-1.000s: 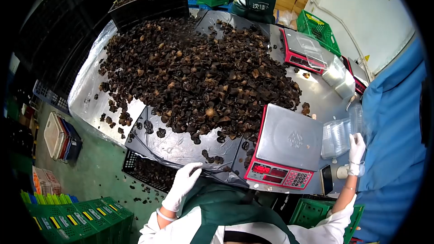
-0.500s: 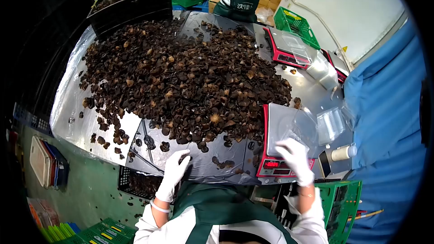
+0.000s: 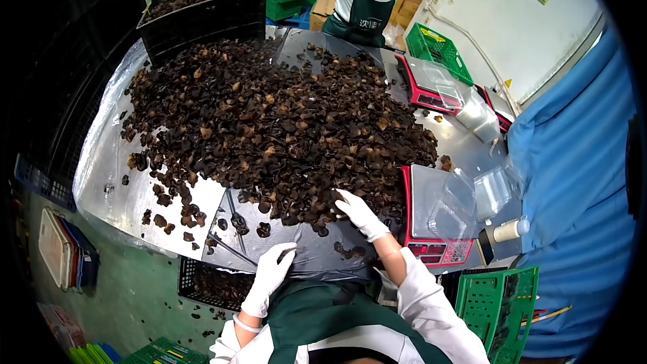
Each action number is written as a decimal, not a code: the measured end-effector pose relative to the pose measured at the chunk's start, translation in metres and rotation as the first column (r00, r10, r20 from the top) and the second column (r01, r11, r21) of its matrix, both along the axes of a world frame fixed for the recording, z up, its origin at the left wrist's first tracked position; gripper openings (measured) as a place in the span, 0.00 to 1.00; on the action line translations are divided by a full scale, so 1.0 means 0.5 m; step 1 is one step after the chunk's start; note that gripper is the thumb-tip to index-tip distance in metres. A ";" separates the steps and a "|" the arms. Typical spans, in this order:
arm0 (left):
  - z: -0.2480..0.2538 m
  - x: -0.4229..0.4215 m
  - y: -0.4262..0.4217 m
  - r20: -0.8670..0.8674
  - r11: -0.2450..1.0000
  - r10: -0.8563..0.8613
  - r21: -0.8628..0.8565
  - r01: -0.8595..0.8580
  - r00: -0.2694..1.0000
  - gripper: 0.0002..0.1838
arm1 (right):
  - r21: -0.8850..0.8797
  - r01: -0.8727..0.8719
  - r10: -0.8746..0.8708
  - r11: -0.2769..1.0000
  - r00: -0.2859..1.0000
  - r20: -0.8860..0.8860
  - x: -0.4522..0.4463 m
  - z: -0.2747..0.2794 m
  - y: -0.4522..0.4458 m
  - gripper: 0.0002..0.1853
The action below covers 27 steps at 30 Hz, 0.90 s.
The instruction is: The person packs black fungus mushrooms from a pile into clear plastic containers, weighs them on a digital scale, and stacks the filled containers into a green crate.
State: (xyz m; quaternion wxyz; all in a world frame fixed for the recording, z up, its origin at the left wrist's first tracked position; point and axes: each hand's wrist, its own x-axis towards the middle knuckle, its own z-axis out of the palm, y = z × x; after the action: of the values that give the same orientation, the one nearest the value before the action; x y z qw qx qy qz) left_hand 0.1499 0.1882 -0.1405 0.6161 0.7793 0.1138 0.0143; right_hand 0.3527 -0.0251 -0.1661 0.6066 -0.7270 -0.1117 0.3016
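Note:
A large heap of dark wood ear mushrooms (image 3: 283, 128) covers the middle of the table. My right hand (image 3: 362, 214), in a white glove, reaches the near right edge of the heap. Its thumb and fingers are apart, with their tips against the mushrooms. My left hand (image 3: 273, 271), also gloved, hovers by the table's near edge with loosely bent fingers apart and nothing visible in them. Just right of my right hand stands a red scale (image 3: 424, 192) with a grey pan. A clear plastic box (image 3: 453, 216) lies on the scale, tilted over its front.
A black crate (image 3: 202, 20) of mushrooms stands at the back left. Another red scale (image 3: 431, 77) and stacked clear boxes (image 3: 477, 116) are at the right. A co-worker (image 3: 364, 0) stands across the table. Below the near edge sits a crate (image 3: 195, 283).
My right hand has moved left from the scale to the heap's edge. My left hand has shifted slightly right and down in view. The co-worker's arms are now raised.

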 end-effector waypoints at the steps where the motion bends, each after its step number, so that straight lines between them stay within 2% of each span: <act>1: 0.000 0.003 -0.001 -0.013 1.000 0.003 -0.025 -0.004 1.000 0.13 | 0.141 0.004 0.022 0.990 0.984 -0.178 -0.018 0.028 -0.011 0.23; 2: 0.002 0.007 -0.004 -0.027 0.999 0.004 -0.048 -0.005 1.000 0.13 | 0.278 0.035 0.066 0.960 0.936 -0.347 -0.036 0.049 -0.017 0.23; 4: 0.022 0.022 -0.011 -0.008 0.998 -0.008 -0.067 0.008 1.000 0.13 | 0.486 0.060 0.173 0.872 0.891 -0.421 -0.058 0.039 -0.024 0.26; 6: 0.032 0.037 -0.021 0.034 0.994 -0.049 -0.094 0.052 0.998 0.12 | 0.542 0.048 0.232 0.839 0.870 -0.436 -0.078 0.041 -0.028 0.31; 9: 0.051 0.057 -0.037 0.047 0.983 -0.074 -0.166 0.081 0.996 0.12 | 0.608 0.126 0.239 0.784 0.842 -0.483 -0.109 0.056 -0.020 0.34; 10: 0.057 0.061 -0.039 0.041 0.976 -0.090 -0.193 0.096 0.995 0.12 | 0.669 0.127 0.278 0.732 0.842 -0.463 -0.117 0.065 -0.016 0.30; 11: 0.051 0.065 -0.036 0.071 0.981 -0.153 -0.112 0.161 0.986 0.15 | 0.589 0.069 0.204 0.805 0.901 -0.384 -0.127 0.075 -0.014 0.28; 12: 0.053 0.070 -0.040 0.068 0.981 -0.154 -0.109 0.161 0.986 0.15 | 0.493 0.024 0.139 0.869 0.947 -0.291 -0.138 0.091 -0.010 0.26; 13: 0.057 0.074 -0.049 -0.012 0.915 -0.134 -0.386 0.119 0.991 0.17 | 0.407 0.034 -0.008 0.913 0.998 -0.064 -0.156 0.116 0.009 0.25; 14: 0.058 0.075 -0.056 -0.099 0.775 -0.134 -0.631 0.042 0.986 0.20 | 0.316 -0.006 0.015 0.949 1.000 -0.027 -0.163 0.143 0.009 0.29; 15: 0.045 0.076 -0.059 -0.104 0.684 -0.149 -0.729 0.027 0.983 0.23 | 0.183 -0.054 0.029 0.982 0.991 0.132 -0.169 0.154 0.009 0.28; 16: 0.049 0.076 -0.063 -0.116 0.683 -0.146 -0.730 0.016 0.983 0.23 | 0.042 -0.081 0.065 0.996 0.956 0.284 -0.173 0.163 0.011 0.27; 17: 0.060 0.079 -0.067 -0.108 0.654 -0.147 -0.756 0.015 0.983 0.23 | -0.025 -0.046 0.052 0.999 0.923 0.381 -0.177 0.179 0.017 0.25; 18: 0.065 0.081 -0.069 -0.098 0.626 -0.148 -0.780 0.017 0.984 0.23 | -0.021 -0.049 0.053 0.999 0.926 0.375 -0.180 0.183 0.017 0.25; 20: 0.064 0.084 -0.071 -0.110 0.592 -0.147 -0.806 -0.001 0.983 0.23 | -0.128 -0.018 0.092 0.992 0.792 0.603 -0.182 0.185 0.017 0.25; 23: 0.082 0.083 -0.077 -0.162 0.541 -0.120 -0.838 -0.072 0.979 0.21 | -0.130 -0.024 0.106 0.991 0.734 0.671 -0.181 0.186 0.015 0.24; 24: 0.083 0.081 -0.077 -0.168 0.488 -0.100 -0.867 -0.099 0.981 0.20 | -0.125 -0.037 0.115 0.991 0.699 0.706 -0.180 0.195 0.015 0.25; 25: 0.082 0.079 -0.078 -0.176 0.433 -0.080 -0.893 -0.124 0.981 0.19 | -0.101 -0.018 0.088 0.995 0.660 0.746 -0.180 0.216 0.018 0.19; 27: 0.078 0.070 -0.082 -0.173 0.471 -0.049 -0.873 -0.130 0.984 0.19 | -0.106 0.006 0.075 0.994 0.667 0.741 -0.181 0.221 0.015 0.16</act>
State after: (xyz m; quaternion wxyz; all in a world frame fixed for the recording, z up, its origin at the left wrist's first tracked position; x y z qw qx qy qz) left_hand 0.1849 0.1472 -0.1016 0.9157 0.3469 0.1764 -0.0997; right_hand 0.2622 -0.0174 -0.0556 0.4655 -0.8138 -0.3478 -0.0041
